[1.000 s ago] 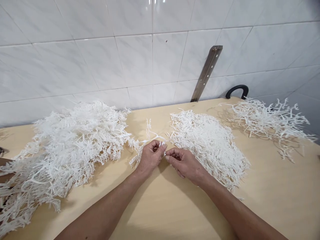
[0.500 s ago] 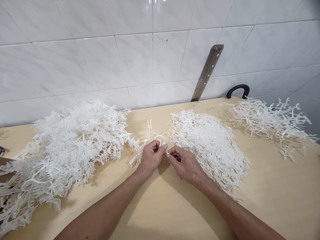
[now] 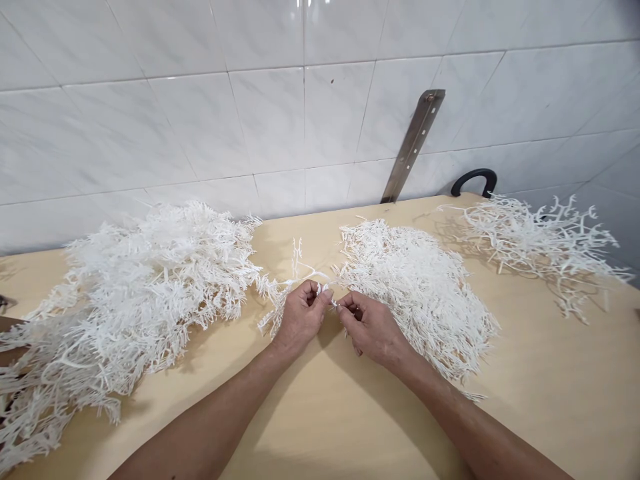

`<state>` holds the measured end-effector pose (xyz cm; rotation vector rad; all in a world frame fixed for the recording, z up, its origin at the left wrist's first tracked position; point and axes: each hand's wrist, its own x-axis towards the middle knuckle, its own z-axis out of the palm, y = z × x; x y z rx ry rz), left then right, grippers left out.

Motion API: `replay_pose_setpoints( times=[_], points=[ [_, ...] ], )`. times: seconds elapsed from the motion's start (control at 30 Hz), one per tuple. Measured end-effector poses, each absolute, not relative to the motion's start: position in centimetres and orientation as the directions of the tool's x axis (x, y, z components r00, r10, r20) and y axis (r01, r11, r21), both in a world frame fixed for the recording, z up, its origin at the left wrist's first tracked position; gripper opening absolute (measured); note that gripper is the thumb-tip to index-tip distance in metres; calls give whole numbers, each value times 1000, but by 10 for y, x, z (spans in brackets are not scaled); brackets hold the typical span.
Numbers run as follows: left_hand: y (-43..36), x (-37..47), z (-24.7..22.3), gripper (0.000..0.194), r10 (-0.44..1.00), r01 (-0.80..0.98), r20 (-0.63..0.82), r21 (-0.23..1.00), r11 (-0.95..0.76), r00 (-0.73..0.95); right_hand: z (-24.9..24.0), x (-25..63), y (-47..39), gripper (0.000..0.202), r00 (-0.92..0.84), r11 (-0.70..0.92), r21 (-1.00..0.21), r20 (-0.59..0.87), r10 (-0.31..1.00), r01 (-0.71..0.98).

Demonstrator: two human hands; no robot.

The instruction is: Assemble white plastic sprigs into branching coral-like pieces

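My left hand (image 3: pixel 305 308) is closed in a pinch round a white branched plastic piece (image 3: pixel 314 272), whose thin forked arms stick out beyond the fingers. Close on its right, my right hand (image 3: pixel 369 325) pinches a small white tip of that piece between thumb and forefinger. Fingers partly cover the spot where the two hands meet. A dense pile of small white plastic bits (image 3: pixel 410 287) lies just right of the hands. To the left spreads a larger heap of white branched pieces (image 3: pixel 165 280), its edge reaching close to my left hand.
Bare branched white stems (image 3: pixel 540 233) lie at the right on the wooden table (image 3: pixel 550 387). A metal strip (image 3: pixel 414 147) leans on the tiled wall (image 3: pixel 270 107), near a black curved handle (image 3: pixel 475 179). Another person's arm (image 3: pixel 11 343) shows at the left edge.
My right hand has shifted slightly to the right, widening the gap between the fingertips, with a bit of white plastic showing between them. My left hand stays in place.
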<state>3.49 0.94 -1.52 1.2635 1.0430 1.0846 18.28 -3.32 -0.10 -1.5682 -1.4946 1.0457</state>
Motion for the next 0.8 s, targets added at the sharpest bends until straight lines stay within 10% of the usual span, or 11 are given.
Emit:
replay_pose_setpoints(
  times=[0.8],
  points=[
    [13,29,-2,38,978,-58,-42,997,55,203,23,234,-31,19,116,-16,-606,126,985,795]
  ],
)
